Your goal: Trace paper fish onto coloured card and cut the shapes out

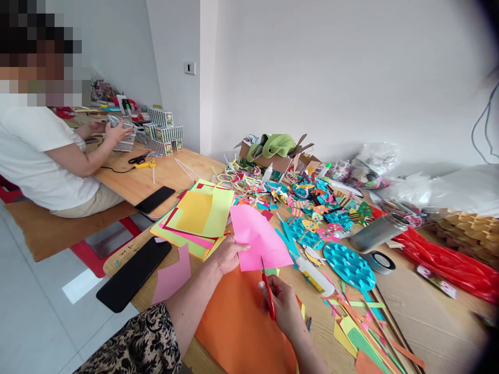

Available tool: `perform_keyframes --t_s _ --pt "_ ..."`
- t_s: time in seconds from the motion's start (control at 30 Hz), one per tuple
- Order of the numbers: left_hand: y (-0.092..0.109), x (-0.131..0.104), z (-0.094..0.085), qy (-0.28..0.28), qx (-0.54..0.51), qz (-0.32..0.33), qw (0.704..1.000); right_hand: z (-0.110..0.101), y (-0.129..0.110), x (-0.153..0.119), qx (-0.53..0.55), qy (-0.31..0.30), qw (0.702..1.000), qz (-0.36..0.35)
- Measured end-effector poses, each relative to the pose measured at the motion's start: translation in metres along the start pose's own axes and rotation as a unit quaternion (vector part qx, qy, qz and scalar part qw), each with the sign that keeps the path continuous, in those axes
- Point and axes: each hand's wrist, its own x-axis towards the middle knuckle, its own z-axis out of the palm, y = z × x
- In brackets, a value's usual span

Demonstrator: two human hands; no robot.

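A sheet of pink paper (pixel 259 236) is pinched at its left edge by my left hand (pixel 228 254), thumb on top. My right hand (pixel 283 301) is closed on red-handled scissors (pixel 268 296). Their blades meet the lower edge of the pink paper, beside a faint curved outline drawn on it. Below both hands lies a large orange sheet (pixel 237 322). A stack of coloured paper (pixel 195 213), mostly yellow and lime, sits just beyond my left hand. One loose pale pink piece (pixel 173 275) rests to the left of my forearm.
A black phone (pixel 134 272) overhangs the table's left edge. Right of the paper are a glue bottle (pixel 315 275), a blue scalloped cutout (pixel 349 265), a tape roll (pixel 380 262) and paper scraps (pixel 358 332). At left, a co-worker (pixel 47 156) sits handling a silvery object.
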Motion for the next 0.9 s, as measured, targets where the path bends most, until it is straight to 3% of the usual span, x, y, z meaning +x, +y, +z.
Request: perform_keyframes --t_s 0.9 --pt "-0.002 -0.003 0.008 0.007 0.016 -0.013 1.0 0.004 -0.011 -0.001 0.016 0.037 0.999 0.018"
